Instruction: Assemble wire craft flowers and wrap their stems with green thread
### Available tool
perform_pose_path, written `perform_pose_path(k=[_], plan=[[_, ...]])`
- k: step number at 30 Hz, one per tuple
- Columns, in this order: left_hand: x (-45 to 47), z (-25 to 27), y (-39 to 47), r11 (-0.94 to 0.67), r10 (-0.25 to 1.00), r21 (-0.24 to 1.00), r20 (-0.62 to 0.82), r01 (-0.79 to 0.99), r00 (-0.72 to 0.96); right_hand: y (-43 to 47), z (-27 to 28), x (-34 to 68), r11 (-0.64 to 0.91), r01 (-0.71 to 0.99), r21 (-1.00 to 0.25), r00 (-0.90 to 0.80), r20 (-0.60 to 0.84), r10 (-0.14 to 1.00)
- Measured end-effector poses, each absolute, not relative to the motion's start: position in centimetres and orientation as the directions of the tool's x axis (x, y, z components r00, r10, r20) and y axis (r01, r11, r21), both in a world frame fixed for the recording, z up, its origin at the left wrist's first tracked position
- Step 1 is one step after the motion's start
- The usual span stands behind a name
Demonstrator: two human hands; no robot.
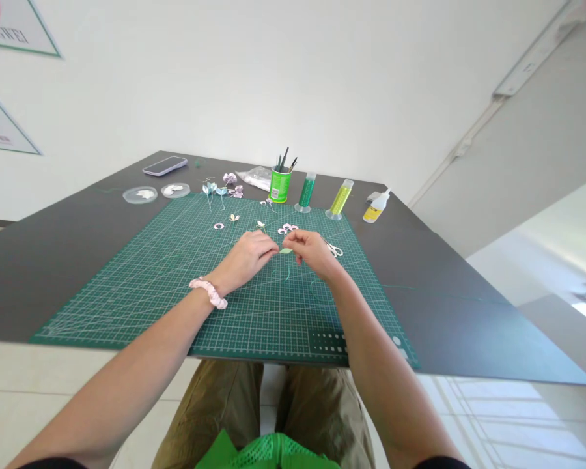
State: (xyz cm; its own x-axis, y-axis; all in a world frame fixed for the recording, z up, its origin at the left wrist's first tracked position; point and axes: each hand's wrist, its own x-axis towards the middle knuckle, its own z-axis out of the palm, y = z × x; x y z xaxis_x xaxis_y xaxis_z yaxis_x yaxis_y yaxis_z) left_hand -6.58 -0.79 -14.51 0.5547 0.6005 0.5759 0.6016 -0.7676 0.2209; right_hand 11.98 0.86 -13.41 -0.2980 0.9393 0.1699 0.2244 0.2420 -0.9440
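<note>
Over the middle of the cutting mat, a small light green leaf-shaped piece [286, 251] spans the gap between my two hands. My left hand [254, 255], with a pink scrunchie [209, 292] on its wrist, pinches at the piece's left tip. The fingers of my right hand [308, 250] are closed on its right side. A thin green thread [288, 270] hangs below the piece. Just beyond my hands lie a small white flower [260, 224] on a green stem and several purple-and-white petal pieces [287, 228]. White-handled scissors [335, 249] are partly hidden behind my right hand.
The green cutting mat [141, 286] covers the dark table's middle. Farther back stand a green tool cup [279, 185], a dark green tube [306, 193], a yellow-green tube [340, 199] and a glue bottle [376, 206]. Left are clear dishes [133, 197], blue flowers [209, 187] and a phone [165, 165].
</note>
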Motion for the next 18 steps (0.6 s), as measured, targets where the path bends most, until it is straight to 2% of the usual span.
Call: perform_pose_path(k=[4,10,15,18], plan=[[-6.6,-14.7,-0.8,-0.770,0.602,0.181,0.523,0.612,0.603,0.7,-12.9,12.2,0.245,0.281,-0.928,-0.307,0.155,0.939],[-6.3,-14.2,-0.9,-0.744,0.620,0.099,0.470,0.660,0.628,0.3,-12.7,11.4,0.348,0.419,-0.839,-0.251,0.261,0.932],[-6.2,-12.5,-0.4,-0.733,0.610,0.056,0.495,0.678,0.619,-0.2,-11.0,11.0,0.463,0.511,-0.724,-0.236,0.400,0.886],[-6.2,-10.7,0.2,-0.726,0.599,0.048,0.533,0.686,0.598,-0.4,-8.7,11.1,0.499,0.580,-0.643,-0.267,0.429,0.863]])
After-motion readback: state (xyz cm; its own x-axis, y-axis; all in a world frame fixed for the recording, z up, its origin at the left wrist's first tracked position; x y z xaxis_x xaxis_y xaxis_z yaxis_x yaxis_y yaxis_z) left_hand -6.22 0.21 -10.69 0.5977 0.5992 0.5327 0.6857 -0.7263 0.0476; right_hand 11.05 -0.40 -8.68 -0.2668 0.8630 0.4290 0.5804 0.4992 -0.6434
